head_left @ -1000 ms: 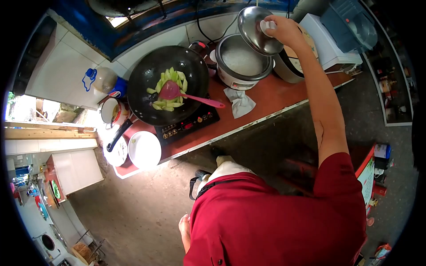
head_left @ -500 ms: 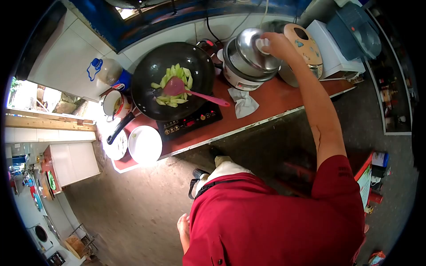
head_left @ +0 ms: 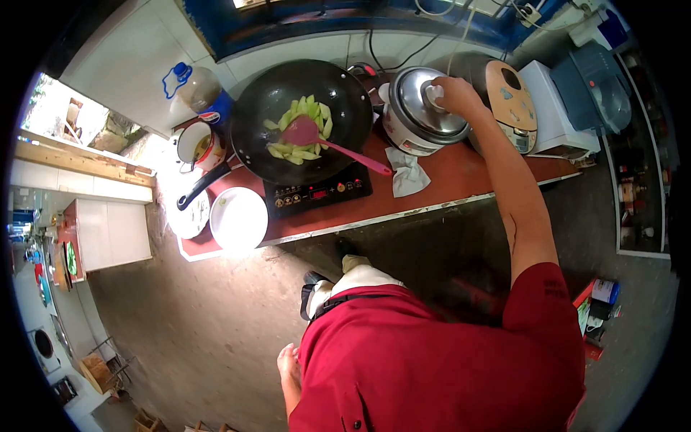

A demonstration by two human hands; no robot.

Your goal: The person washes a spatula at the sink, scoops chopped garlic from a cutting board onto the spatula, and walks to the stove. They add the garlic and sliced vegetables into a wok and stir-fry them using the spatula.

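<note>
My right hand (head_left: pixel 455 96) grips the pale knob of a shiny metal lid (head_left: pixel 417 97). Under it, the lid sits on a white rice cooker (head_left: pixel 413 142). Down at my side, my left hand (head_left: pixel 288 362) hangs with its fingers loosely apart and nothing visible in it. Left of the cooker, a black wok (head_left: pixel 266 93) holds pieces of pale green vegetable (head_left: pixel 325 121). A pink spatula (head_left: pixel 353 155) rests in the wok, its handle over the rim. The wok stands on an induction cooker (head_left: pixel 295 201) with a lit red display.
A crumpled white cloth (head_left: pixel 409 175) lies before the rice cooker. Another cooker with a peach lid (head_left: pixel 509 97) stands to the right. At left are a white bowl (head_left: pixel 239 219), an enamel mug (head_left: pixel 205 155), a large bottle (head_left: pixel 198 90) and the wok's protruding handle (head_left: pixel 204 186).
My right hand has brought the lid down from a raised, tilted position onto the rice cooker. The camera view has shifted slightly; my left hand still hangs low.
</note>
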